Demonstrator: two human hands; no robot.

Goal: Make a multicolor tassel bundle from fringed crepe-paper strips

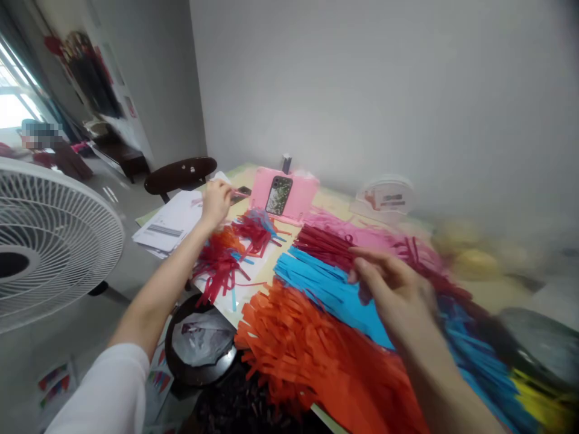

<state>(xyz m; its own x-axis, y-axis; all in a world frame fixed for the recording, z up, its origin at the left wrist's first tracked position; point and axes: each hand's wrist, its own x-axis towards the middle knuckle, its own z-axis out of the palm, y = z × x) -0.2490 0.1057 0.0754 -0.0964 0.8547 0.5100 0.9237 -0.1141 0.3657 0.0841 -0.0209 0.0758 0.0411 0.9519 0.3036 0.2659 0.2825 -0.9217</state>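
Note:
My left hand (216, 202) is closed at the far left of the table, beside a pile of white papers (165, 226). A thin pinkish-red item (241, 193) sticks out past its fingertips; its kind is unclear. Below that arm lie red, orange and blue fringed paper tassels (221, 253). My right hand (398, 286), slightly blurred, has thumb and fingers drawn together above blue fringed paper (316, 280), close to dark red fringed paper (323, 244). Whatever it may pinch is hidden. Orange fringed paper (294, 331) spreads along the near side.
A pink stand (305, 196) with a phone (279, 195) stands at the back, with pink fringed paper (348, 226) before it. At left are a white fan (54, 241) and a dark chair (181, 173). A round black stool (181, 367) holds a plastic bag.

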